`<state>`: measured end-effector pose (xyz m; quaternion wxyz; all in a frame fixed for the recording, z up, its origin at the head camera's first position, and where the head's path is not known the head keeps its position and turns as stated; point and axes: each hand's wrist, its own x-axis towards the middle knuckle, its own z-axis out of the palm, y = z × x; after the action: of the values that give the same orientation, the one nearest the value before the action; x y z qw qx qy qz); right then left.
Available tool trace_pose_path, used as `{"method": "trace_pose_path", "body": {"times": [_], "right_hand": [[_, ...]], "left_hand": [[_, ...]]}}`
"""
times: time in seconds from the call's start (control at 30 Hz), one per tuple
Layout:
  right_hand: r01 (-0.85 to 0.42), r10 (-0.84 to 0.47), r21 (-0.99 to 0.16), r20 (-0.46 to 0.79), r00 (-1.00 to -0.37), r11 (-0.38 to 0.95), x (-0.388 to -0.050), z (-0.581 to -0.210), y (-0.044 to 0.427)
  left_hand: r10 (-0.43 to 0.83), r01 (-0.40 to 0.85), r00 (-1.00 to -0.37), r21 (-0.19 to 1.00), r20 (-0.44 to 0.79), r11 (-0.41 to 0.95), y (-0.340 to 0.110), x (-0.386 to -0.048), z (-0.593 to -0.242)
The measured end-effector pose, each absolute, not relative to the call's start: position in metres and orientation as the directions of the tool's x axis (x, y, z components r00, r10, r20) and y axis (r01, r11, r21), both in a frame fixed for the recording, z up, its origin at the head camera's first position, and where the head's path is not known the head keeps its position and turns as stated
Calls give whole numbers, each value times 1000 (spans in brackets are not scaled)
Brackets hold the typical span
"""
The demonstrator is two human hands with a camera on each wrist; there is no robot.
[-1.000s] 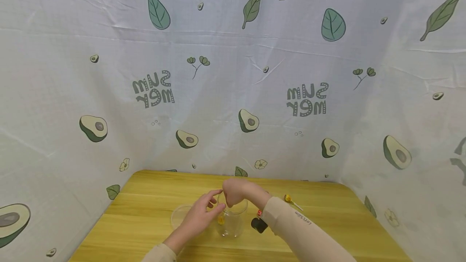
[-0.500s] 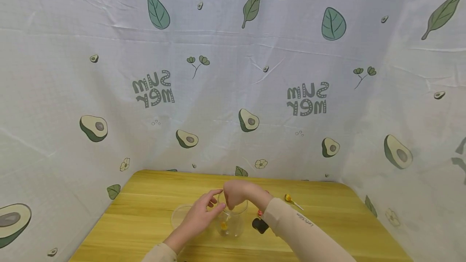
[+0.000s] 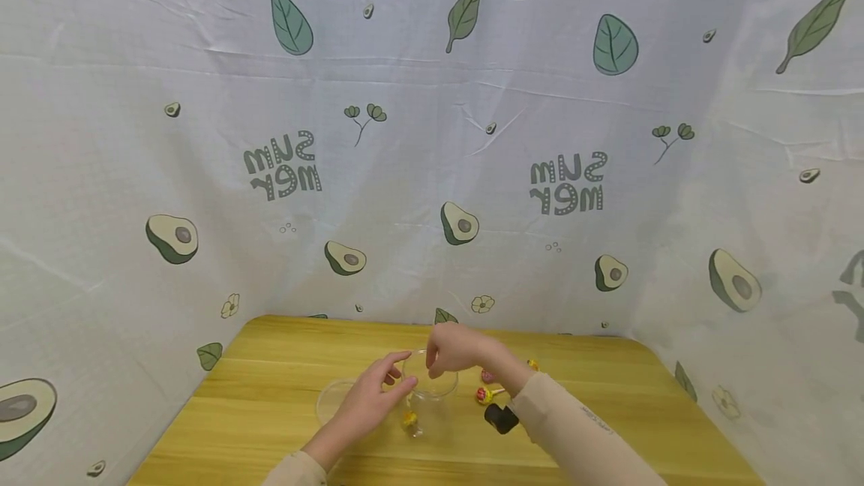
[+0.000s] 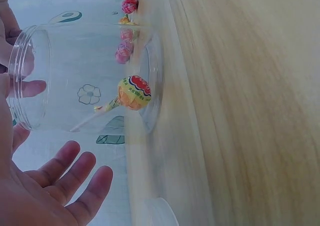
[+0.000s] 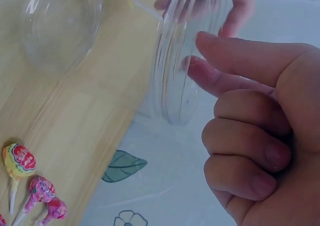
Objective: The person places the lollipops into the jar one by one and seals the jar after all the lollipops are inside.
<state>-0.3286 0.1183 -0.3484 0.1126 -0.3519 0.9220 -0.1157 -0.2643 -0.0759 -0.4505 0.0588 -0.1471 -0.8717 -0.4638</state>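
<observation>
A clear jar (image 3: 435, 415) stands upright on the table, its mouth open. My left hand (image 3: 370, 400) holds its rim between thumb and index finger, while the other fingers (image 4: 95, 196) spread away from the wall. Inside, at the bottom, a yellow-wrapped lollipop (image 4: 134, 92) leans with its head down and its stick up. Above the mouth is my right hand (image 3: 460, 349). Its thumb and index finger (image 5: 240, 55) point at the rim, slightly apart, with nothing between them; the remaining fingers are curled in.
Several lollipops lie right of the jar, among them a yellow-and-red lollipop (image 3: 484, 395) and a pink lollipop (image 5: 42, 188). A clear round lid (image 3: 331, 400) lies left, partly behind the left forearm. Below the right forearm shows a black device (image 3: 502, 418). A printed curtain (image 3: 405, 171) hangs behind the table.
My right hand has let go of the lollipop, which dropped to the jar's bottom, and has moved up and right. More lollipops show beside the jar. My left hand stays on the rim.
</observation>
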Motion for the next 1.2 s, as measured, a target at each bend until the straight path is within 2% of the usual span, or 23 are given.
{"method": "trace_pose_path", "body": {"times": [0.2,0.6,1.2], "right_hand": [[-556,-654,-448,-86,-752,699,-331,-349,141],[-489,-609,-589,-6,-793,643,-330,-351,182],[-362,-479,-684,21,-878,633,-325,-380,243]], "left_hand": [[206,314,-949,786,239,532,-75,-266,-453],[198,319,-948,788,250,526,-74,-268,-456],[193,323,-946,777,259,540,-77,-267,-456]]}}
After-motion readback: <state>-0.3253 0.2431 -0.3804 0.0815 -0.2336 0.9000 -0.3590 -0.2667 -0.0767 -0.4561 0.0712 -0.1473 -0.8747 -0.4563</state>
